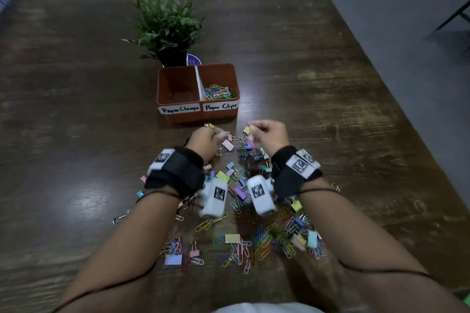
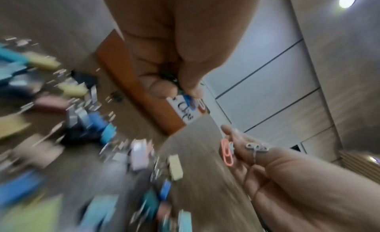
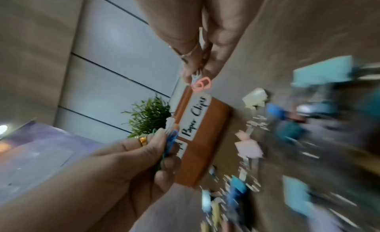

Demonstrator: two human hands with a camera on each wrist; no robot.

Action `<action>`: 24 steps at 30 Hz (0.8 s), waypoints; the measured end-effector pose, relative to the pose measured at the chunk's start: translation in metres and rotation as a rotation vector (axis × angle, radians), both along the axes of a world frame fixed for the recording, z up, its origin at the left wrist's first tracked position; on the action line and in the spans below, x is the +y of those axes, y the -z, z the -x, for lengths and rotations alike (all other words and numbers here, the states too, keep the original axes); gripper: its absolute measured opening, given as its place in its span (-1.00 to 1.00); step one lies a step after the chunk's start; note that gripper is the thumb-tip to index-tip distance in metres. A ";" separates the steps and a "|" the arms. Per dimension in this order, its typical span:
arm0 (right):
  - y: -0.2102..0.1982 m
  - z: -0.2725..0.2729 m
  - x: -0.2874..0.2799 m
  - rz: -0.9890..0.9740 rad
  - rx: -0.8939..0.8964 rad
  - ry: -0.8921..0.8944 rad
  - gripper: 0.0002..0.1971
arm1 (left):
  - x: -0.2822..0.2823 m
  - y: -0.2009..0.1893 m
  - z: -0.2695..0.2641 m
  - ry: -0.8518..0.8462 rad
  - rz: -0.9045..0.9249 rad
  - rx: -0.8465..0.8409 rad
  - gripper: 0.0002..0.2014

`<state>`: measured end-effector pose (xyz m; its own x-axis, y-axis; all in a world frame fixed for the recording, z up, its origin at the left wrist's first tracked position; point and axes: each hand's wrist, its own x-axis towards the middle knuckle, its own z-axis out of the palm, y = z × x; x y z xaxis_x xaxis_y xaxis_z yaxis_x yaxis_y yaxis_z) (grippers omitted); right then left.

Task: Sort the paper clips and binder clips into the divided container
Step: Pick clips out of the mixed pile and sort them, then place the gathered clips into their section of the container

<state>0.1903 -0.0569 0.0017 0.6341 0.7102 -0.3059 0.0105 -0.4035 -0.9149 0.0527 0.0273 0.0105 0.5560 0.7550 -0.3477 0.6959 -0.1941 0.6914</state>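
Note:
The orange divided container (image 1: pixel 178 116) stands mid-table; its left half, labelled "Paper Clamps", looks empty, and the "Paper Clips" half holds coloured paper clips (image 1: pixel 220 91). Just in front of it, above the table, my left hand (image 1: pixel 207 138) pinches a small bunch of blue and green paper clips (image 2: pixel 188 99). Beside it my right hand (image 1: pixel 264 131) pinches a pink paper clip (image 3: pixel 201 84) at its fingertips. A mixed pile of paper clips and pastel binder clips (image 1: pixel 254 223) lies scattered under and behind both wrists.
A potted green plant (image 1: pixel 167 25) stands right behind the container. The dark wooden table (image 1: pixel 76 109) runs wide to the left and right of the pile. Stray clips (image 1: pixel 119 218) lie near my left forearm. Both wrist views are motion-blurred.

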 end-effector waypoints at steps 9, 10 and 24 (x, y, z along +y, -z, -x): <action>-0.015 -0.029 0.145 -0.136 -0.376 -0.069 -0.84 | 0.116 -0.031 -0.060 -0.098 -0.298 0.067 -0.75; -0.012 -0.031 0.150 -0.091 -0.391 -0.135 -0.80 | 0.121 -0.028 -0.063 -0.086 -0.293 0.098 -0.74; 0.016 0.009 -0.025 -0.038 -0.664 -0.677 -0.85 | -0.004 -0.001 0.030 0.324 -0.381 -0.007 -0.78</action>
